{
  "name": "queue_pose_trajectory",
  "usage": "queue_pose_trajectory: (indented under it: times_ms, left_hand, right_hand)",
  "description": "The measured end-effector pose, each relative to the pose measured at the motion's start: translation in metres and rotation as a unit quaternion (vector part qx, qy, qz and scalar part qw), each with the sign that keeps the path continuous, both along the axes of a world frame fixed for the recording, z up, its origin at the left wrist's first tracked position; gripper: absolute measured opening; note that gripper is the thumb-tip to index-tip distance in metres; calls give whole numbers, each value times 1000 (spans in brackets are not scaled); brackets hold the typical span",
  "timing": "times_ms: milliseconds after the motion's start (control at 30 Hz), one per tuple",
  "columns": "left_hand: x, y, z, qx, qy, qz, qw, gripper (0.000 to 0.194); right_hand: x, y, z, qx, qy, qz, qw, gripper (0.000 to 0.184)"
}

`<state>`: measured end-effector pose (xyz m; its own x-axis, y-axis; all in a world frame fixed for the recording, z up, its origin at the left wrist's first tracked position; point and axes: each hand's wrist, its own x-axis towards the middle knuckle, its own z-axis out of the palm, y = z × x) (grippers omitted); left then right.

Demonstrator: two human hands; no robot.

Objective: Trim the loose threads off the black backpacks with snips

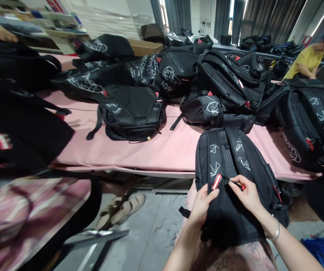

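A black backpack (235, 177) with white scribble print rests on my lap, its top leaning against the pink table's edge. My left hand (203, 203) pinches the strap beside a small red and white label (216, 181). My right hand (246, 195) is closed on a thin black tool with a red end (235, 183), and the tool's tip points at the label. A silver bracelet sits on my right wrist.
Several more black backpacks (130, 109) lie piled across the pink table (164, 150). A person in a yellow shirt (305, 62) works at the far right. Another person's sandalled feet (122, 210) are on the grey floor. A blue crate (322, 252) stands at the lower right.
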<state>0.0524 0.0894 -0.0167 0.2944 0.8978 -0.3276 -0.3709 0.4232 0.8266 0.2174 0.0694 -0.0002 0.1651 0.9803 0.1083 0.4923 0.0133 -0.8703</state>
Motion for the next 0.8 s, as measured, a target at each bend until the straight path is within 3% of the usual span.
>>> queue_pose_trajectory:
  times_ms: [433, 567, 667, 800]
  left_hand:
    - [-5, -1, -8, 11, -23, -25, 999, 38]
    - [-11, 3, -6, 44, -6, -19, 999, 38]
    - [-21, 8, -5, 64, -3, -43, 997, 36]
    - [-38, 16, -3, 24, -21, -94, 995, 40]
  right_hand:
    - [1, 13, 3, -12, -12, 59, 998, 23]
    - [3, 23, 7, -19, 39, 56, 998, 24]
    - [15, 40, 15, -62, 85, 119, 987, 24]
    - [29, 69, 30, -117, 62, 243, 961, 25]
